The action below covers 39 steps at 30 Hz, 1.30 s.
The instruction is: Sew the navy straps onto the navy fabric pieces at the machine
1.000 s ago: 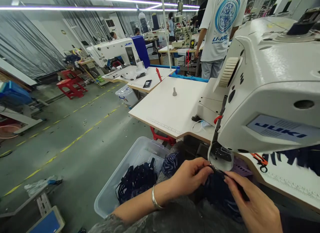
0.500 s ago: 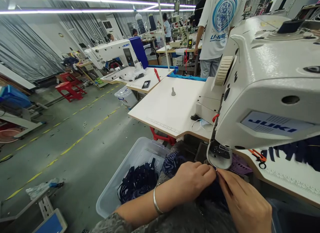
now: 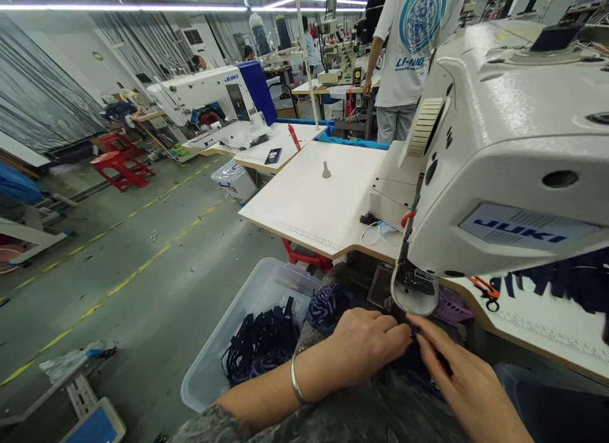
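Observation:
My left hand (image 3: 364, 344), a silver bangle on its wrist, pinches dark navy fabric (image 3: 419, 363) just below the needle end of a white JUKI sewing machine (image 3: 499, 151). My right hand (image 3: 464, 383) meets it from the right, fingers closed on the same dark fabric. Both hands touch fingertip to fingertip under the machine's round end cover (image 3: 413, 290). More navy pieces (image 3: 566, 281) lie on the table behind the machine at the right.
A clear plastic bin (image 3: 223, 341) holding dark navy strips stands on the floor at my left. A white table (image 3: 323, 202) stretches beyond the machine. A person in a white printed T-shirt (image 3: 412, 49) stands behind it. Other sewing stations and red stools line the aisle.
My hands have closed together on the fabric under the machine's end and shifted slightly down. The view has dipped and turned a little.

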Each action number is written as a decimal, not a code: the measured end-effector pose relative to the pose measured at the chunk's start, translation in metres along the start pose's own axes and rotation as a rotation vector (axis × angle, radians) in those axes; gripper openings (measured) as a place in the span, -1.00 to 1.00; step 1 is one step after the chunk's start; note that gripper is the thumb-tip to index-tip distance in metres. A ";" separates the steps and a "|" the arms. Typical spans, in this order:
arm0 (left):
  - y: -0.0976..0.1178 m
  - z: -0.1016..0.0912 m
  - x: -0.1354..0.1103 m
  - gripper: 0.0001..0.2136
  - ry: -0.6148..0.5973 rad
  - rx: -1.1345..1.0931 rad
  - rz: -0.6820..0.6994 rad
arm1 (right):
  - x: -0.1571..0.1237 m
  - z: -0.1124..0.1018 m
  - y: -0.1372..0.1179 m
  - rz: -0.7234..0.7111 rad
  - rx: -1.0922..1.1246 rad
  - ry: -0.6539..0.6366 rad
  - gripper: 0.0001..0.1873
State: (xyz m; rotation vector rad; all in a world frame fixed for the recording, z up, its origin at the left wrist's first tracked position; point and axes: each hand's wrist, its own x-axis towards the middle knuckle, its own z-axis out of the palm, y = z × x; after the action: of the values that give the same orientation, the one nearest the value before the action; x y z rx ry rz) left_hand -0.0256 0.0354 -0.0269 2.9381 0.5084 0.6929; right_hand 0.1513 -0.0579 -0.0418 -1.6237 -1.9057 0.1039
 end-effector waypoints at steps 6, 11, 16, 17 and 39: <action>0.007 0.005 0.002 -0.82 0.006 -0.021 -0.046 | -0.002 0.002 -0.003 0.182 -0.077 0.164 -0.75; 0.012 0.013 -0.001 -0.79 0.033 -0.070 -0.093 | 0.000 0.001 -0.007 0.529 0.035 0.196 -0.76; 0.007 0.009 -0.001 -0.80 0.013 -0.197 -0.148 | -0.004 -0.004 0.004 0.329 0.124 0.105 -0.77; 0.006 0.007 0.000 -0.80 -0.011 -0.229 -0.182 | -0.005 -0.005 0.007 0.239 0.121 0.086 -0.76; -0.001 0.017 0.002 -0.84 -0.176 -1.004 -0.695 | -0.019 0.038 0.021 0.689 0.793 0.058 -0.74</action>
State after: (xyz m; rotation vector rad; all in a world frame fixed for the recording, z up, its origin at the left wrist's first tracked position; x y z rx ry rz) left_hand -0.0170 0.0371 -0.0416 1.7075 0.7925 0.3998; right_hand 0.1515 -0.0576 -0.0895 -1.5716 -0.9607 0.9467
